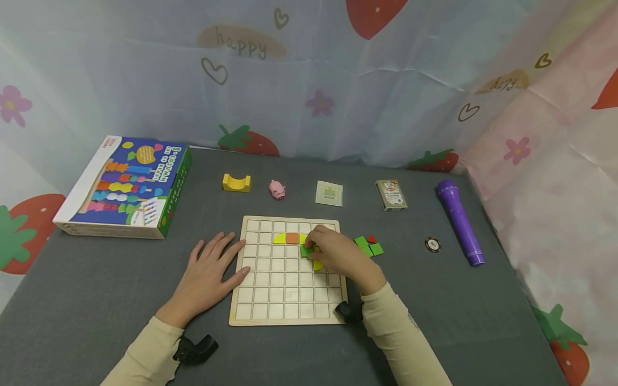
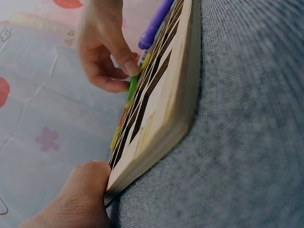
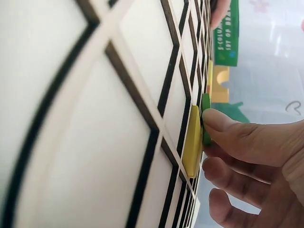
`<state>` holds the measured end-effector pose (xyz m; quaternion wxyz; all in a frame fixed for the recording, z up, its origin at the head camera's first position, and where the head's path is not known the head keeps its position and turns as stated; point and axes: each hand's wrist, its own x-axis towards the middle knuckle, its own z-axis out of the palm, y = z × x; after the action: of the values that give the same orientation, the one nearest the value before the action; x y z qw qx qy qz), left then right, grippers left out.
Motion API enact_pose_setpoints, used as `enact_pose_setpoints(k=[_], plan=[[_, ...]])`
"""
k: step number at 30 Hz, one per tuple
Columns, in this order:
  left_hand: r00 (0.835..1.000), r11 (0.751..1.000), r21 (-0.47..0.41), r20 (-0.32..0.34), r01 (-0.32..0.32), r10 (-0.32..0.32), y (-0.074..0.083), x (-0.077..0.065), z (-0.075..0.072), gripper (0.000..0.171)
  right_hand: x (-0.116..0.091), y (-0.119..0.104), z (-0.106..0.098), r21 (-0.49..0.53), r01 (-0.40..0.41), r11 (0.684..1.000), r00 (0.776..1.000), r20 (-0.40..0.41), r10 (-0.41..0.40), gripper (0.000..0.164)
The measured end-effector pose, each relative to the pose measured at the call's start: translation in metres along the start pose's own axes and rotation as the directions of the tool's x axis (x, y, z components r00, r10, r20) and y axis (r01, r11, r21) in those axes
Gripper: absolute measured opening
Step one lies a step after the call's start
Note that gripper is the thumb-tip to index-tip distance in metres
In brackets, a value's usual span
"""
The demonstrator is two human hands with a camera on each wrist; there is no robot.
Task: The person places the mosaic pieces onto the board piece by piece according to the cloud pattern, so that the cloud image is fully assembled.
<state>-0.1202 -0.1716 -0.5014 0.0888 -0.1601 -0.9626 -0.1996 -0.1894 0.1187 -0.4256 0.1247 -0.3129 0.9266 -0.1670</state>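
Note:
A wooden grid board [image 1: 277, 295] lies on the grey table. My right hand [image 1: 340, 254] is over its upper right part and pinches a green tile [image 3: 206, 121] between thumb and fingers, at the board's surface. Beside that tile sits a yellow tile [image 3: 192, 142] in the right wrist view. In the head view an orange square tile [image 1: 292, 238] stands between a yellow tile [image 1: 279, 238] and another yellow one partly hidden by the hand. My left hand [image 1: 207, 276] lies with spread fingers at the board's left edge, its fingertips touching the rim.
Loose green tiles [image 1: 363, 245] and a red triangle [image 1: 371, 238] lie right of the board. Behind it are a yellow block [image 1: 236, 183], a pink pig [image 1: 277, 190], a pattern card [image 1: 329, 193] and a card box [image 1: 391, 195]. A purple tube [image 1: 460, 222], a poker chip [image 1: 432, 244] and a toy box [image 1: 130, 187] flank it.

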Motion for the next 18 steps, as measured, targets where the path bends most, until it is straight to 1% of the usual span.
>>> enact_pose_setpoints(k=[5,12,18], plan=[[1.0,1.0,-0.004,0.0,-0.003,0.003,-0.0001,-0.0001,0.0,0.066,0.0008,-0.0019,0.0016,-0.004,-0.006,1.0,1.0,-0.004,0.006,0.02],[1.0,1.0,-0.009,0.007,0.008,-0.008,-0.0007,-0.0004,0.0001,0.065,0.0014,-0.0021,0.0025,-0.024,0.017,1.0,1.0,-0.017,-0.017,0.019],[1.0,1.0,-0.006,0.015,0.011,-0.01,0.0002,0.0002,-0.0001,0.065,0.0011,-0.0022,0.0032,-0.029,0.003,1.0,1.0,-0.013,-0.004,0.018]])
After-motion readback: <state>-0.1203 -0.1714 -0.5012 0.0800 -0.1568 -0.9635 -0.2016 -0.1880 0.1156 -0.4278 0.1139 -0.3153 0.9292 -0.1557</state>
